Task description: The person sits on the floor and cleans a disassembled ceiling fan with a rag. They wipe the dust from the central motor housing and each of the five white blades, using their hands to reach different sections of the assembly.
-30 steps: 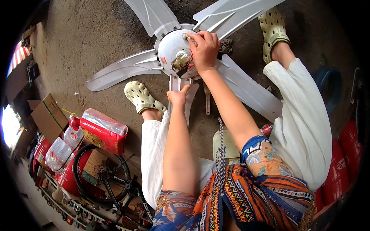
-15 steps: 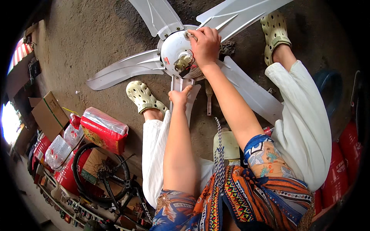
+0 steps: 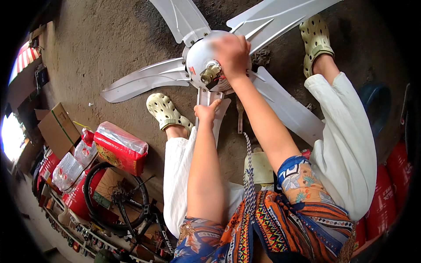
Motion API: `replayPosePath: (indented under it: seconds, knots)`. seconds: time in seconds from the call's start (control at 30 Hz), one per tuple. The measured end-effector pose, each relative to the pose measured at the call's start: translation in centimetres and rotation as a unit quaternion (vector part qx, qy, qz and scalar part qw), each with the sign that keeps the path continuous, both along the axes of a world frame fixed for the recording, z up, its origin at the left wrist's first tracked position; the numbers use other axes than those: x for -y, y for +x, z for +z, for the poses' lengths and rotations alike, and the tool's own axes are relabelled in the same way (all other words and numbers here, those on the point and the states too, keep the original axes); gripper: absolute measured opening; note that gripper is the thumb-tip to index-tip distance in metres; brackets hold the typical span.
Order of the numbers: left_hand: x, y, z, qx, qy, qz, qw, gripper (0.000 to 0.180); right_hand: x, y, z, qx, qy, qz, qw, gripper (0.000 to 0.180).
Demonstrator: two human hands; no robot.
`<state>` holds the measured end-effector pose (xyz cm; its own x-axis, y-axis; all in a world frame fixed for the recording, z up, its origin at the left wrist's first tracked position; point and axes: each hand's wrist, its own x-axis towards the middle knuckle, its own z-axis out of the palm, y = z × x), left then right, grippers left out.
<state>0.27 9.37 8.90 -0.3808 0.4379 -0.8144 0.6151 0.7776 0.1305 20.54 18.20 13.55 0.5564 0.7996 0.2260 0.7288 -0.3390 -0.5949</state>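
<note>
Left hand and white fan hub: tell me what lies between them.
In the head view, the inner end of a fan blade lies between the left hand holding it and the white fan hub.

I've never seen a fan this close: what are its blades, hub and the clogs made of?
Blades: painted metal or plastic perhaps, satin white, with raised ribs and screwed roots. Hub: probably painted metal, smooth white with a soft sheen. Clogs: apparently moulded foam or rubber, matte cream, with rounded holes.

Left grip [image 3: 206, 113] is curled — right grip [image 3: 231, 53], farther forward, is blurred.
</note>
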Motion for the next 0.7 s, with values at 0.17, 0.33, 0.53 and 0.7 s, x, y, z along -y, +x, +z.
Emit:
replayPosePath:
  seconds: [0.17, 0.33, 0.53, 0.7]
  knots:
    - [-0.1, -1.0, -0.7, -0.035, -0.038, 0.005, 0.999, 0.105, 1.7, -1.3, 0.4, 0.008, 0.026, 0.002, 1.0, 0.022]
    - [2.3, -1.8, -2.7, -0.066, 0.061, -0.025, 0.996, 0.089, 7.3, -3.2, 1.2, 0.002, 0.004, -0.03, 1.0, 0.02]
    - [0.2, 0.2, 0.4, -0.037, 0.012, -0.022, 0.999, 0.109, 1.3, 0.2, -0.1, 0.005, 0.029, 0.009, 1.0, 0.025]
    - [1.4, -1.0, -1.2, -0.112, 0.072, -0.059, 0.989, 0.098, -0.9, -0.7, -0.7, -0.016, 0.042, -0.008, 0.999, 0.027]
